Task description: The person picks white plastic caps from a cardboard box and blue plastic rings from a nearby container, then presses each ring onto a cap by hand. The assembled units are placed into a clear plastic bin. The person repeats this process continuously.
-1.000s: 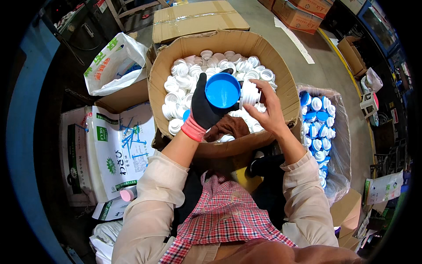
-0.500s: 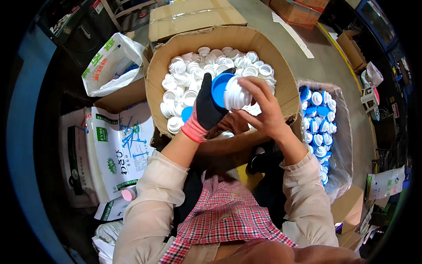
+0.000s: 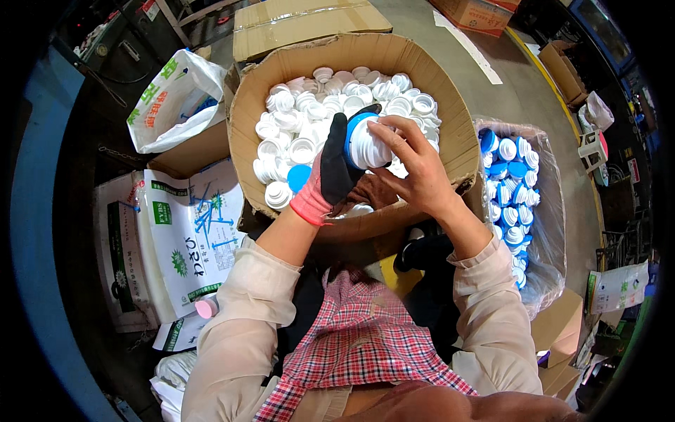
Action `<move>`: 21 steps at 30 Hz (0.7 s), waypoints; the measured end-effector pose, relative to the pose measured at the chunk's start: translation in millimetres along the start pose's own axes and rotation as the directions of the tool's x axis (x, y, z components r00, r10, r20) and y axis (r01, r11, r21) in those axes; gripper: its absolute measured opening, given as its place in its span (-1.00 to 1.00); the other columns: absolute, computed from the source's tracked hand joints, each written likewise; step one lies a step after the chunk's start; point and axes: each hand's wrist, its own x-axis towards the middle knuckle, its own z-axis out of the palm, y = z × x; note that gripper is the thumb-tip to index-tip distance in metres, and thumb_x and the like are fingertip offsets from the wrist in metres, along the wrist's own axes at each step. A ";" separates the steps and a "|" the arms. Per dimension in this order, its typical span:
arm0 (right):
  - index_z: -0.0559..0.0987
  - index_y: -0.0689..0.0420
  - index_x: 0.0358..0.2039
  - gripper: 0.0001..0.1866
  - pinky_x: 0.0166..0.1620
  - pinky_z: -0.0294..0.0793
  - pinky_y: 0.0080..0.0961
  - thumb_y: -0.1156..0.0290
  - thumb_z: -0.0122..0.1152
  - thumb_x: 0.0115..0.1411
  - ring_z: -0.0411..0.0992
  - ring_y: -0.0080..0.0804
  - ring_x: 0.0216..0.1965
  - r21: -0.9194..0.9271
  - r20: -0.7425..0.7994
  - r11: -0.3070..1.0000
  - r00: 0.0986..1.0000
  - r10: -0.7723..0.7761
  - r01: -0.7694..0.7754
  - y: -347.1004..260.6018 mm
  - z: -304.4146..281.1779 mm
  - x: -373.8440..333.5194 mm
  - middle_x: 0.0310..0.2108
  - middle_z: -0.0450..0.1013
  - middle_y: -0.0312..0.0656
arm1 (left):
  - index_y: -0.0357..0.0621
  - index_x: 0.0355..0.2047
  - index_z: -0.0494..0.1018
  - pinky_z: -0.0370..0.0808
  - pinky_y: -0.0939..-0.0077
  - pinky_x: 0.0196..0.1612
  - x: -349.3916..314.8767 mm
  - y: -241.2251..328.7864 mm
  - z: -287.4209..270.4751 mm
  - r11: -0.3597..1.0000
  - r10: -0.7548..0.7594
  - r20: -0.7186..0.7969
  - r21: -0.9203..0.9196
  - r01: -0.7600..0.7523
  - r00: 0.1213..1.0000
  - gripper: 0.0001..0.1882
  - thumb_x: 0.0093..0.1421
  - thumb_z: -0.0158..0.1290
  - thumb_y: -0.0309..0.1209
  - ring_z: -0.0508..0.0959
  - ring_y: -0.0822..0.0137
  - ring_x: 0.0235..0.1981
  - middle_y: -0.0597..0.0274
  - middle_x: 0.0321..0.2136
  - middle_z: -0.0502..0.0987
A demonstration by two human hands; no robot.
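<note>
My left hand (image 3: 337,169), in a black glove with a pink cuff, is wrapped round a round blue cap (image 3: 350,132). A white ribbed plastic piece (image 3: 369,146) sits against the open side of that cap, its stepped rings facing my right hand (image 3: 424,167). The bare fingers and thumb of that hand are bent round the ribbed piece at its right edge. Both hands are above a big cardboard box (image 3: 429,67) holding many loose white ribbed pieces (image 3: 302,149). Another blue cap (image 3: 299,177) lies beside my left wrist.
To the right stands a plastic-lined box (image 3: 552,211) of blue-and-white capped pieces (image 3: 517,190). At the left are a white plastic bag (image 3: 158,116) and a printed white sack (image 3: 186,246) with thin blue strips on it. A closed carton (image 3: 309,24) sits behind the big box.
The white ribbed piece has come up against the blue cap, whose inner face was showing before and is now covered. My left hand has turned slightly and shifted right.
</note>
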 end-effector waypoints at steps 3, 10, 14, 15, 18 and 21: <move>0.43 0.00 0.13 -0.25 -0.07 0.50 -0.34 0.58 0.41 -0.17 0.43 -0.13 -0.09 -0.022 -0.012 1.000 1.000 -0.018 0.017 -0.7 0.2 0.7 0.06 0.33 -0.08 | -0.27 0.28 0.12 0.41 0.21 0.18 -1.2 2.1 2.3 1.000 -0.011 -0.018 0.006 0.011 1.000 -0.29 0.41 -0.41 0.09 0.43 0.12 0.14 -0.02 0.13 0.35; 0.42 0.01 0.15 -0.22 -0.04 0.48 -0.33 0.54 0.45 -0.18 0.38 -0.10 -0.01 -0.025 0.025 1.000 1.000 -0.002 0.003 -1.2 2.1 1.0 0.06 0.33 -0.07 | -0.27 0.26 0.16 0.45 0.32 0.14 -14.1 6.7 -2.0 0.953 0.019 -0.053 0.304 -0.002 0.998 -0.41 0.35 -0.04 -0.18 0.45 0.19 0.10 0.03 0.11 0.37; 0.33 0.06 0.22 -0.05 0.07 0.40 -0.29 0.28 0.57 -0.23 0.30 -0.11 0.11 0.148 -0.121 0.986 0.988 0.099 -0.080 -0.4 0.6 5.7 0.09 0.31 -0.04 | -0.22 0.27 0.21 0.41 0.48 0.12 -10.1 16.4 15.0 0.982 -0.013 -0.082 0.186 0.028 0.997 -0.31 0.15 0.19 -0.40 0.46 0.34 0.04 0.15 0.08 0.41; 0.27 0.13 0.26 0.02 0.11 0.38 -0.29 0.17 0.59 -0.22 0.27 -0.11 0.16 0.401 -0.033 0.887 0.964 0.264 -0.229 8.3 1.0 4.1 0.15 0.28 -0.01 | -0.21 0.29 0.17 0.37 0.45 0.15 -10.4 18.0 17.8 0.986 0.005 -0.079 0.164 0.008 0.997 -0.27 0.14 0.20 -0.40 0.44 0.34 0.06 0.15 0.08 0.41; 0.25 0.21 0.25 -0.03 0.11 0.40 -0.33 0.24 0.57 -0.12 0.39 -0.22 0.09 0.649 0.194 0.664 0.925 0.327 -0.371 21.9 1.5 0.8 0.16 0.31 -0.02 | -0.22 0.27 0.20 0.36 0.44 0.15 -8.9 16.2 15.2 0.935 0.019 -0.081 0.353 0.011 0.997 -0.29 0.14 0.20 -0.39 0.44 0.33 0.06 0.14 0.07 0.42; 0.27 0.21 0.24 -0.08 0.08 0.44 -0.34 0.27 0.56 -0.10 0.43 -0.25 0.03 0.640 0.185 0.638 0.892 0.413 -0.428 31.1 0.9 0.8 0.09 0.36 -0.02 | -0.27 0.12 0.31 0.45 0.49 0.01 -7.5 16.5 9.6 0.901 -0.033 -0.190 0.419 0.112 0.981 -0.47 0.20 0.18 -0.33 0.47 0.37 -0.01 0.14 -0.06 0.47</move>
